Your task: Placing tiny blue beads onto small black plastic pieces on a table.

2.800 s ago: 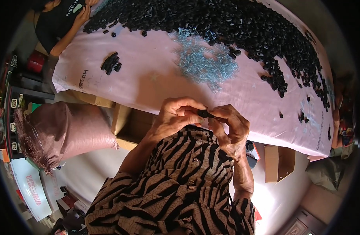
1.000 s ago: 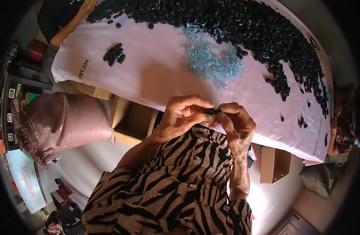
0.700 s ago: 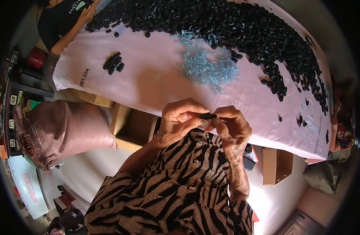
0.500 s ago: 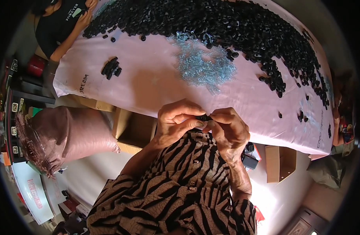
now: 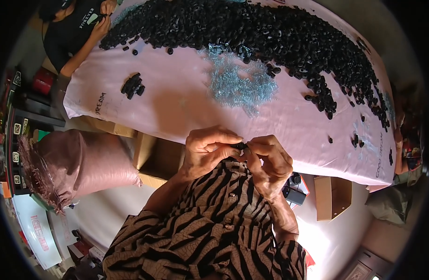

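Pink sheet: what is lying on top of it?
On the pink sheet lie a big heap of black parts, a small black cluster and a pile of blue bits. What the heap covers is hidden.

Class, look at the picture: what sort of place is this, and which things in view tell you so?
Probably a small workshop for hand assembly. A table under a pink cloth carries a big heap of small black parts and a pile of shiny blue bits. A full sack and cardboard boxes stand on the floor.

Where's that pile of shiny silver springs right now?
Head view: the silver spring pile lies mid-table on the pink cloth, just below the black parts heap, ahead of both hands.
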The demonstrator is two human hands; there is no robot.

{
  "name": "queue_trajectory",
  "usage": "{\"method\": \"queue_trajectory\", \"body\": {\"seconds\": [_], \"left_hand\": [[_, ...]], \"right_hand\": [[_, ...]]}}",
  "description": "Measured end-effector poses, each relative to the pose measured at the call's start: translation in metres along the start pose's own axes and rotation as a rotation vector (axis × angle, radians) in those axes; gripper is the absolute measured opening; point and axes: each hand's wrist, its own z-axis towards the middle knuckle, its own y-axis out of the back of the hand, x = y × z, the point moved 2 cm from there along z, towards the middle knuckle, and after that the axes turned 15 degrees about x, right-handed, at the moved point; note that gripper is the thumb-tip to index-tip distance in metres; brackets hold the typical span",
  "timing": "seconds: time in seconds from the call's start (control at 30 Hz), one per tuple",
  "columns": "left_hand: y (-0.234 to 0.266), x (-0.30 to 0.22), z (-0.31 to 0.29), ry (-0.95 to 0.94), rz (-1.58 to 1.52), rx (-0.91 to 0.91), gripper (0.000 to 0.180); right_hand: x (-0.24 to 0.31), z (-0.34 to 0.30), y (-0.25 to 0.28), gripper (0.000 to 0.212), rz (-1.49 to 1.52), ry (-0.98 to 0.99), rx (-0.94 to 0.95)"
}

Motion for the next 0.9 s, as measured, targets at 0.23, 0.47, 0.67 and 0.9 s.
{"method": "queue_trajectory", "body": {"seconds": [0.23,0.47,0.67,0.9], "left_hand": [[-0.003,0.0,0.002,0.011,0.178,-0.016,0.022],[-0.006,-0.005,0.001,0.057,0.408,-0.048,0.021],[-0.006,-0.004,0.0,0.008,0.465,-0.02,0.024],[-0.001,0.006,0.0,0.09,0.227,-0.015,0.02]], "right_hand": [[0.0,-0.002,-0.003,0.012,-0.048,0.011,-0.037],[-0.003,-0.007,-0.005,0.012,-0.065,-0.048,-0.056],[-0.018,-0.01,-0.007,0.005,0.216,-0.09,-0.07],[-0.02,-0.008,-0.004,0.006,0.397,-0.183,-0.022]]}}
